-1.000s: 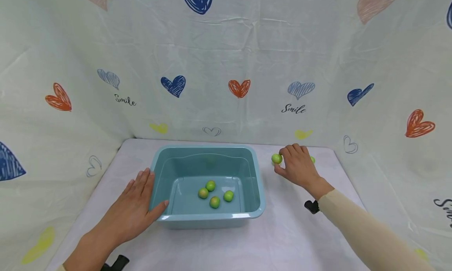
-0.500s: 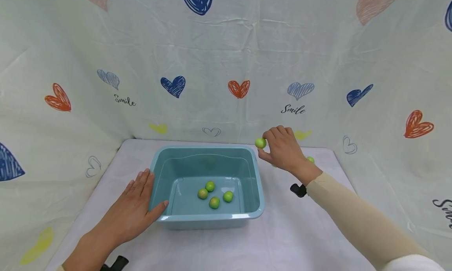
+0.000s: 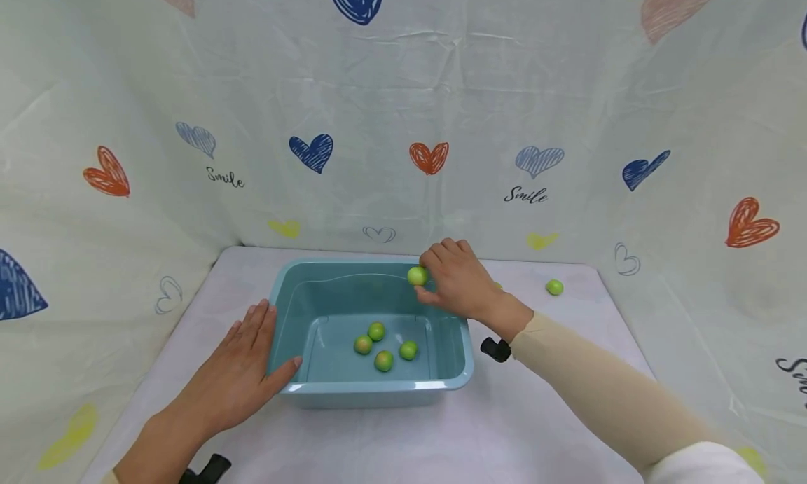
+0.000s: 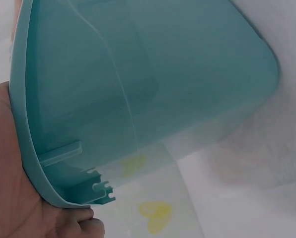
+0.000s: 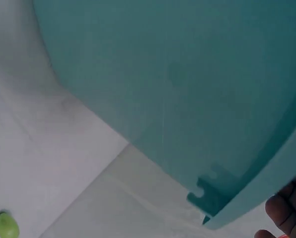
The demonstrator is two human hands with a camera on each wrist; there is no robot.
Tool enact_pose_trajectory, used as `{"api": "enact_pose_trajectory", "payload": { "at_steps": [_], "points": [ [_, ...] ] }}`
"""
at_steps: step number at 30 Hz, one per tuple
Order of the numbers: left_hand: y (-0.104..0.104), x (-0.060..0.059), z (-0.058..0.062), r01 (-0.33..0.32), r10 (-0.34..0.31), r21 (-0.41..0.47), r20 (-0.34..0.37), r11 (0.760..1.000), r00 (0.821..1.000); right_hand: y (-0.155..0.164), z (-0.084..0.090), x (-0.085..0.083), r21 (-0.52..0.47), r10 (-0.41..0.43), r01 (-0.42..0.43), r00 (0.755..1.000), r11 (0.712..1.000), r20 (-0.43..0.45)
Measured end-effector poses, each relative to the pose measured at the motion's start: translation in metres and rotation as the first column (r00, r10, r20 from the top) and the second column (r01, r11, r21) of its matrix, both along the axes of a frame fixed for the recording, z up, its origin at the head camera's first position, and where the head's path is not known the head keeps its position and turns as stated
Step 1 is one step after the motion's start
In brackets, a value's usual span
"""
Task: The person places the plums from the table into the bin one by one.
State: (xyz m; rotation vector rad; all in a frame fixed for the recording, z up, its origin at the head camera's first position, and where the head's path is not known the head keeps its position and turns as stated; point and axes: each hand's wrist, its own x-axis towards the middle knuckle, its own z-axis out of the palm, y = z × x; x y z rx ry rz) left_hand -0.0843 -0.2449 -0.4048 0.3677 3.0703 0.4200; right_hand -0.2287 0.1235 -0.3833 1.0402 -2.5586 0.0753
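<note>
Between thumb and fingertips, my right hand (image 3: 463,281) pinches a small round green fruit (image 3: 417,276), held over the back right part of a blue-green plastic basin (image 3: 378,386). Several similar green fruits (image 3: 383,361) lie on the basin's floor. My left hand (image 3: 230,379) rests with straight fingers along the basin's left rim, its thumb over the front left corner. The left wrist view shows that palm (image 4: 6,163) against the rim. In the right wrist view only some fingertips (image 5: 287,213) show beyond the rim, and the held fruit is out of sight.
On the white-covered table (image 3: 529,400), right of the basin, lies one green fruit (image 3: 555,287). Another green fruit (image 3: 498,286) is mostly hidden behind my right wrist. A white curtain (image 3: 353,85) printed with hearts surrounds the table at the back and sides.
My right hand has lifted a green fruit from the table's right side and carried it left, over the basin. The left hand and the fruits inside the basin have stayed in place.
</note>
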Motion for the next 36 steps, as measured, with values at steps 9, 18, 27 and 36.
{"api": "enact_pose_trajectory", "payload": {
  "at_steps": [9,18,27,36],
  "points": [
    [0.001,-0.001,0.001,-0.001,0.001,-0.001,0.001,1.000,1.000,-0.018,-0.009,0.004,0.030,0.025,-0.026,0.999,0.999,0.044],
    [0.002,-0.002,-0.001,-0.008,0.008,-0.006,0.005,1.000,1.000,-0.021,-0.022,0.005,0.032,0.033,-0.034,0.998,0.999,0.044],
    [0.000,0.000,-0.002,0.002,-0.002,0.021,0.012,1.000,1.000,-0.021,-0.026,0.006,0.026,0.037,-0.038,0.999,0.999,0.032],
    [0.001,-0.001,-0.001,-0.010,0.010,0.006,0.007,1.000,1.000,-0.022,-0.025,0.006,0.025,0.035,-0.035,0.999,0.999,0.029]
  ]
}}
